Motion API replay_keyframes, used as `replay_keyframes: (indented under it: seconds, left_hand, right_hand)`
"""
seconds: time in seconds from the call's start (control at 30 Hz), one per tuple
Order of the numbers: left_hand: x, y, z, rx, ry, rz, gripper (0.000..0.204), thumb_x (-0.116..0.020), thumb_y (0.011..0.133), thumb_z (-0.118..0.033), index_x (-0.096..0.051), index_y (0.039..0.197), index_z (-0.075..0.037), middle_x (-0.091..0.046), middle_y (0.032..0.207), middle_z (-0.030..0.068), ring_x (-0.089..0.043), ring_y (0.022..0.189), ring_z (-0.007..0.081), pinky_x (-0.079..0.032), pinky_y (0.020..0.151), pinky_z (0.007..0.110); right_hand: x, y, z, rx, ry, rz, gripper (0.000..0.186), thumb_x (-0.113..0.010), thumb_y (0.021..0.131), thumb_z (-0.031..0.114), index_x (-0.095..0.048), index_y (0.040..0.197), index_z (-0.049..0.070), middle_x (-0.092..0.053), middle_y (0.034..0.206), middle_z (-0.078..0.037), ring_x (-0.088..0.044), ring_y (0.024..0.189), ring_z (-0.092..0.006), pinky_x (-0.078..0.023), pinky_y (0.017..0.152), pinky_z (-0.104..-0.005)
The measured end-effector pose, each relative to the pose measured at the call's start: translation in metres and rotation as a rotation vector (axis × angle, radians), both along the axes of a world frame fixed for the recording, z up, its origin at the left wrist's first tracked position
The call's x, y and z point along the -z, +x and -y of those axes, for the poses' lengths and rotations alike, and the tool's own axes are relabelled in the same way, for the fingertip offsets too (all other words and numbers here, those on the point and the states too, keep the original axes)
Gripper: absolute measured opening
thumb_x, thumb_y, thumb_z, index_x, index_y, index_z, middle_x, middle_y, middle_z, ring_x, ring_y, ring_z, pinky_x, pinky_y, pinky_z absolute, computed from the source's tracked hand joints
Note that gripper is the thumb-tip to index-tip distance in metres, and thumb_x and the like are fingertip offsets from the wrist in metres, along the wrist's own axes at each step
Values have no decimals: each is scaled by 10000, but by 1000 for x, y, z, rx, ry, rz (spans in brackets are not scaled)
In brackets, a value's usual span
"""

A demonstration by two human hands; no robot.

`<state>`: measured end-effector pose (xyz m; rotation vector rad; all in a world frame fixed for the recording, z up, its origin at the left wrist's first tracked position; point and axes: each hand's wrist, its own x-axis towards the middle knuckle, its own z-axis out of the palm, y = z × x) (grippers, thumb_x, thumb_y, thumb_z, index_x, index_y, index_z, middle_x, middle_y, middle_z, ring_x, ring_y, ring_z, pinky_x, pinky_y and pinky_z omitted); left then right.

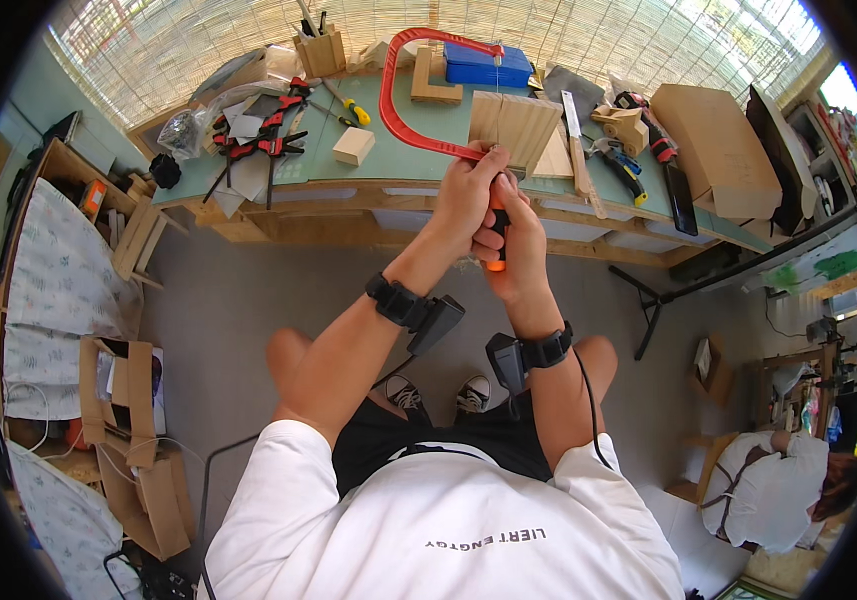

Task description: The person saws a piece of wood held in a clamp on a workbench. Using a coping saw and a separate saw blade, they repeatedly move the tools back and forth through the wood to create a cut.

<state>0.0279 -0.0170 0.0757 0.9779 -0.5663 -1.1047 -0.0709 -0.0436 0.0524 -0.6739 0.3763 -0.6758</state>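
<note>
Both of my hands are wrapped round the black and orange handle of a coping saw (389,100) with a deep red curved frame. My left hand (469,195) is closed at the top of the handle, by the frame's near end. Below and to its right, my right hand (519,230) is also closed on the handle. The thin blade runs away from me to the frame's far tip, across a pale wooden board (534,130) at the bench's front. Whether the blade sits in a cut is too fine to make out.
On the green workbench (319,160) lie red and black clamps (274,125), a wood block (354,147), a blue box (489,66), a hammer (619,168) and a cardboard box (714,150). A black tripod leg (649,320) stands right. Another person (774,490) sits at the lower right.
</note>
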Motion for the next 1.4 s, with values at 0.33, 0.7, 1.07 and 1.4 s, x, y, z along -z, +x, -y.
replay_keyframes:
  seconds: [0.33, 0.7, 1.07, 1.4]
  left_hand:
    - [22, -3, -3, -16, -8, 74, 272, -562, 1012, -311, -563, 1011, -39, -589, 703, 51, -654, 677, 191, -499, 545, 278]
    - [22, -6, -3, -22, -84, 25, 256, -552, 1019, -292, -539, 1025, -36, -591, 722, 63, -647, 692, 197, -517, 623, 299]
    - [32, -16, -17, -32, -60, -4, 261, -557, 1020, -306, -543, 1040, -46, -597, 737, 65, -655, 704, 206, -535, 628, 319]
    - [34, -21, -22, -8, -70, 41, 245, -567, 1012, -290, -550, 1015, -45, -598, 730, 60, -647, 694, 193, -520, 609, 304]
  right_hand:
    - [2, -4, -11, 26, 21, -21, 176, -548, 1015, 348, -500, 947, 194, -485, 694, 34, -403, 467, -40, -268, 373, -187]
    - [5, -8, -11, 22, -1, -43, 192, -542, 1012, 349, -478, 946, 180, -489, 686, 26, -438, 457, -64, -307, 356, -212]
    - [5, -18, -32, 39, 33, -113, 170, -545, 1017, 358, -503, 963, 202, -483, 697, 37, -435, 483, -49, -287, 382, -189]
    - [12, -22, -36, 64, 27, -112, 162, -526, 1024, 353, -533, 1029, 191, -489, 679, 36, -419, 466, -53, -290, 380, -197]
